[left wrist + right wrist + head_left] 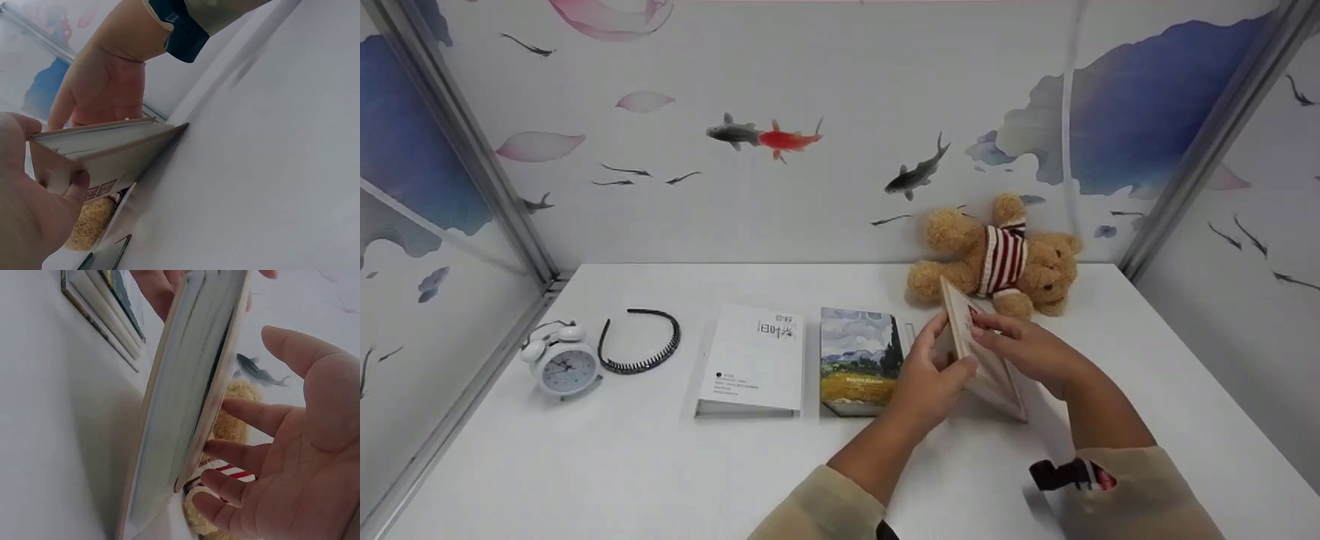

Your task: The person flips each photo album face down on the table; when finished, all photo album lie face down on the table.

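A beige hardcover photo album (990, 367) stands tilted on its edge on the white table, its page edges (185, 388) facing the right wrist camera. My left hand (926, 382) grips it at one side, and the thumb presses on the cover in the left wrist view. Against the other cover rest the outstretched fingertips of my right hand (1039, 354), whose palm and thumb are apart from it in the right wrist view. Just left of it lies a photo album with a painted landscape cover (859, 360), followed by a white binder-like album (754, 360).
A teddy bear (1005, 259) in a striped sweater lies behind the beige album, near the back wall. At the left are a black headband (664, 352) and a white twin-bell alarm clock (566, 367). Printed panels enclose the table (660, 472).
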### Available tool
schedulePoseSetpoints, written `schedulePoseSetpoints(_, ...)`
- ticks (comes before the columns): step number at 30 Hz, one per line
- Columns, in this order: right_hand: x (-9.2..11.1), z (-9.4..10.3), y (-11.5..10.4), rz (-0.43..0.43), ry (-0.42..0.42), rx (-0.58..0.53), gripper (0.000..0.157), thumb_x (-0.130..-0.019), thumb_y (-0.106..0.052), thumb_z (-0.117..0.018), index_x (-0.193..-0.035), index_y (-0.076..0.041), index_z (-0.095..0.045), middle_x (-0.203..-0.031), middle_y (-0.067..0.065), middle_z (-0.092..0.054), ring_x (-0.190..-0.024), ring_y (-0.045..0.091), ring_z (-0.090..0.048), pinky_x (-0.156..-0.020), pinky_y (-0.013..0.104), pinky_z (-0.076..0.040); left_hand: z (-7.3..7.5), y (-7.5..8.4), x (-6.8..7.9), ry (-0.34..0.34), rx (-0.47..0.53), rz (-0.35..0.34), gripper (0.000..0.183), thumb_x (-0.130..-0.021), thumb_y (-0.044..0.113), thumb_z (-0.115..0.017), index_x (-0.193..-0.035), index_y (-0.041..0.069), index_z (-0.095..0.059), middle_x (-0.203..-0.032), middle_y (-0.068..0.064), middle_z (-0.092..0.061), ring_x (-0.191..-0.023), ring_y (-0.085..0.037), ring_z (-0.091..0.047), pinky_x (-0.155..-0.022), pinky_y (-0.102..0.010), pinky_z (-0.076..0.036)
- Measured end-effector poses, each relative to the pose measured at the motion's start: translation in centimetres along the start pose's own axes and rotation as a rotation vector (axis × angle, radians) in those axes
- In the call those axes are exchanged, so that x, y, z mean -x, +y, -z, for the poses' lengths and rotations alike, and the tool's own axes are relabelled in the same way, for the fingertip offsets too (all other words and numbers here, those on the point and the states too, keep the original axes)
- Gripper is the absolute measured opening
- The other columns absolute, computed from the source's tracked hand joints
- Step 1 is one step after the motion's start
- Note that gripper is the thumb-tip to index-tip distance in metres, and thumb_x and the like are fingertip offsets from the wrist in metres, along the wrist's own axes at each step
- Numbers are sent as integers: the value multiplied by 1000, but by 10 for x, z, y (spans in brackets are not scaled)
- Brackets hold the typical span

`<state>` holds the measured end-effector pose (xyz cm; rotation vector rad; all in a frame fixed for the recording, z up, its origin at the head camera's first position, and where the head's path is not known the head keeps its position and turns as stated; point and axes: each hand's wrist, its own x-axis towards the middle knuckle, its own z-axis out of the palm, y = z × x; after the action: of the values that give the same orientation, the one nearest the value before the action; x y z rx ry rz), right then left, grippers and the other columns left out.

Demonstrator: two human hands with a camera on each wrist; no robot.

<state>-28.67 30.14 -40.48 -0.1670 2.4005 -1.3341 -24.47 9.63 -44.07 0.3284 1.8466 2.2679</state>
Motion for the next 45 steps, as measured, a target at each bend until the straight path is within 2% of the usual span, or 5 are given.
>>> schedulePoseSetpoints(15, 11, -11, -18, 69, 10, -113, 80, -110, -56, -52, -174, -25, -16, -178, 18, -19, -163, 48, -26, -121, 70, -40, 2, 7, 3, -22, 48, -39, 65, -106, 36, -65, -165, 28, -40, -171, 7, -41, -156, -20, -46, -127, -49, -43)
schedulePoseSetpoints(26, 15, 0, -20, 5, 43, -171, 84, -108, -64, -49, -174, -30, -10, -177, 18, -19, -157, 48, -36, -106, 47, -53, 8, 3, 0, -116, -12, 11, 64, -106, 39, -68, -164, 38, -39, -165, 2, -49, -152, -19, -50, -122, -48, -49)
schedulePoseSetpoints(32, 18, 4, -19, -4, 51, -227, 80, -110, -58, -49, -174, -27, -12, -173, 18, -28, -148, 37, -48, -96, 37, -57, 11, 2, -3, -126, -6, -7, 64, -107, 33, -67, -165, 30, -40, -167, 3, -48, -155, -19, -47, -122, -43, -49)
schedulePoseSetpoints(41, 20, 14, -13, 54, 67, -280, 74, -112, -35, -54, -174, -20, -16, -172, 21, -31, -127, 14, -66, -97, 31, -62, 15, -1, -4, -93, -317, 101, 55, -107, 46, -62, -159, 45, -47, -173, 9, -38, -157, -24, -45, -120, -51, -50)
schedulePoseSetpoints(45, 22, 21, -6, 83, 106, -229, 79, -109, -28, -63, -173, -19, -18, -169, 22, -32, -139, 24, -60, -99, 28, -60, 16, -5, -5, -127, -437, 121, 57, -105, 47, -65, -158, 54, -44, -175, 4, -36, -157, -28, -45, -121, -54, -48)
